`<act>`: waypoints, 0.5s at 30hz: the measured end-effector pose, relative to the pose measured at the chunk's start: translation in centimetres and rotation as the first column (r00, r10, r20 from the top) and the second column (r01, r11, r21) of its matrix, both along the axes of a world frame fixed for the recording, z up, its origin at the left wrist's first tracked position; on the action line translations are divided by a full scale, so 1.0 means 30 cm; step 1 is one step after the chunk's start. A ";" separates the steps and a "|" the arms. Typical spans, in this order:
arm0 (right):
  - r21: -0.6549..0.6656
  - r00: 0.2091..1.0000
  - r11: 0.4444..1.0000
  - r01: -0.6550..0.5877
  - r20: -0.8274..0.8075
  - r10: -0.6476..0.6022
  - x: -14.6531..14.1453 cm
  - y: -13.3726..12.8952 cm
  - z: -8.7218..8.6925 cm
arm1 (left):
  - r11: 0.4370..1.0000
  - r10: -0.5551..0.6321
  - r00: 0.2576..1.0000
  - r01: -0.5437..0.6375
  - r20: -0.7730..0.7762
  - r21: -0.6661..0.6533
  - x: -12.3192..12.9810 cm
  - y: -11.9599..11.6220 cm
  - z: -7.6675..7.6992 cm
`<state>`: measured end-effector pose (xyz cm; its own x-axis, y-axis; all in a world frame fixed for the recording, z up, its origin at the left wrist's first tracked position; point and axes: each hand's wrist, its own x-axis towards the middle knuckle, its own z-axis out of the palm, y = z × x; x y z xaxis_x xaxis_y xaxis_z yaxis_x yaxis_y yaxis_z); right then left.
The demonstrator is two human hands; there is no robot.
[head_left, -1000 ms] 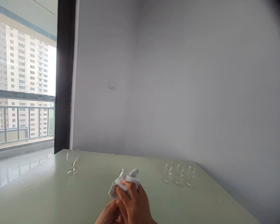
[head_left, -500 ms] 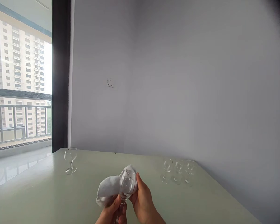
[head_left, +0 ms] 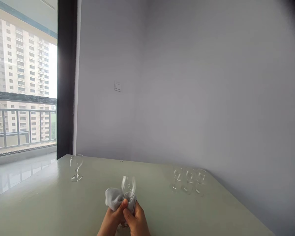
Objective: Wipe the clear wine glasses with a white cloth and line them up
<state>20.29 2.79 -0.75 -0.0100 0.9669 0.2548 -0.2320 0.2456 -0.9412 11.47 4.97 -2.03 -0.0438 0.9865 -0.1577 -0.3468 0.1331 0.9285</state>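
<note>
A clear stemmed wine glass (head_left: 128,184) stands upright between my hands, low in the middle of the view. A pale grey cloth (head_left: 113,198) is bunched around the bottom of its bowl, with a loose part bulging out to the left. My left hand (head_left: 115,215) is closed around the glass's stem area and part of the cloth. From the other side, my right hand (head_left: 137,219) presses the cloth against the glass below the bowl, its thumb beside the left thumb. Fingers and cloth hide most of the stem; the foot shows faintly under the hands.
One stemmed glass (head_left: 76,167) stands at the table's far left. Three more glasses (head_left: 188,180) stand in a row toward the back right. The pale green glossy table (head_left: 51,209) meets a grey wall (head_left: 186,98) behind. A window lies to the left.
My right hand and the cloth have moved down from around the bowl to its base and the stem, so the bowl is now uncovered. My hands have come closer together.
</note>
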 end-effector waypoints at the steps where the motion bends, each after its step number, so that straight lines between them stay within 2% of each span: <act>1: -0.034 1.000 0.999 -0.009 -0.013 0.008 0.004 0.006 -0.004 | 1.000 -0.001 1.000 0.001 -0.004 0.002 -0.009 0.003 0.005; 3: -0.091 0.999 0.996 0.002 -0.036 -0.005 0.023 0.021 -0.004 | 0.999 0.042 0.999 -0.042 -0.019 -0.003 -0.039 0.008 0.029; 5: -0.095 0.998 0.994 0.047 -0.040 -0.051 0.049 0.039 0.007 | 0.984 0.177 0.982 -0.176 -0.067 0.022 -0.078 0.015 0.067; 7: -0.052 0.996 0.995 0.085 -0.027 -0.086 0.074 0.055 0.023 | 0.948 0.309 0.939 -0.292 -0.152 0.126 -0.114 0.021 0.108; 8: -0.022 0.996 0.996 0.087 -0.017 -0.088 0.082 0.061 0.031 | 0.941 0.320 0.927 -0.285 -0.195 0.184 -0.126 0.024 0.125; 9: 0.009 0.997 0.997 0.075 -0.002 -0.075 0.088 0.065 0.038 | 0.948 0.276 0.933 -0.226 -0.230 0.223 -0.132 0.025 0.136; 11: 0.026 0.999 1.000 0.012 0.051 -0.013 0.089 0.066 0.048 | 0.975 0.054 0.966 0.004 -0.252 0.224 -0.128 0.025 0.142; 13: 0.009 0.989 0.996 -0.084 0.121 0.082 0.083 0.058 0.054 | 0.965 -0.154 0.975 0.183 -0.163 0.188 -0.107 0.023 0.126; 15: -0.011 0.973 0.985 -0.169 0.159 0.169 0.076 0.047 0.060 | 0.954 -0.251 0.968 0.251 -0.022 0.166 -0.085 0.021 0.100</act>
